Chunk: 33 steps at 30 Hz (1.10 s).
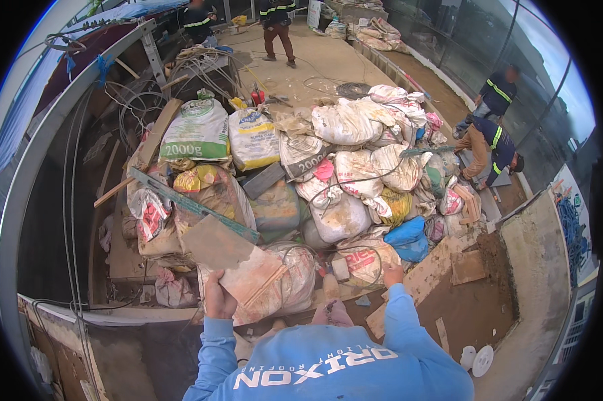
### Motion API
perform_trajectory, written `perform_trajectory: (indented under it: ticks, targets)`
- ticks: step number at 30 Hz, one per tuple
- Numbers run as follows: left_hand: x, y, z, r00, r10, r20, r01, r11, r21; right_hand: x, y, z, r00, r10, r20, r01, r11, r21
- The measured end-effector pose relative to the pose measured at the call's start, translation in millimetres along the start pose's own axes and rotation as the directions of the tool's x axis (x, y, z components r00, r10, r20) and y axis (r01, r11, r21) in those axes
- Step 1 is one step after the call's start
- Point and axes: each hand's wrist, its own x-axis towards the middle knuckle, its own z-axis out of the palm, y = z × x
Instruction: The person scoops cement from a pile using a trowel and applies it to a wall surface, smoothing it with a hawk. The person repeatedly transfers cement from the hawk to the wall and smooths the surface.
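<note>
Low in the view, a person in a blue shirt (335, 367) leans over a big heap of full bags. The left hand (219, 296) is bent in a bit, right at the side of a flat brown board (251, 284). I cannot tell if it grips the board or just touches it. The board lies on a slant at the near side of the heap, with a big dirty bag (294, 277) next to it. The right hand (393, 275) is at the near edge of a white bag with red print (365, 257). Its fingers are too small to see well, so I cannot tell if it is open or closed. A thin black wire (377, 244) loops over that bag, close to the hand.

Just past the board, a long green bar (194, 204) lies across the bags and is in the way. A blue bag (407, 239) sits to the right of the white one. Two white spools (476, 359) are on the ground at the lower right. Farther back, other people (279, 30) stand or bend down.
</note>
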Motion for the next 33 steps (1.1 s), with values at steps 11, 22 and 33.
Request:
perform_trajectory:
  ticks: [11, 22, 33]
  targets:
    - [-72.5, 26.1, 12.4, 0.806, -0.490, 0.332, 0.410, 0.867, 0.283, -268.7, -106.6, 57.9, 0.949, -0.083, 0.305, -0.003, 0.962, 0.271]
    - [-134.6, -9.9, 1.1, 0.463, -0.728, 0.505, 0.578, 0.680, 0.450, -349.5, -206.5, 51.5, 0.910, -0.021, 0.415, -0.395, 0.266, 0.879]
    - [-234.6, -53.5, -57.1, 0.193, -0.905, 0.379, 0.586, 0.416, 0.696, -503.8, -150.5, -23.4, 0.937, 0.323, 0.135, -0.065, -0.219, 0.973]
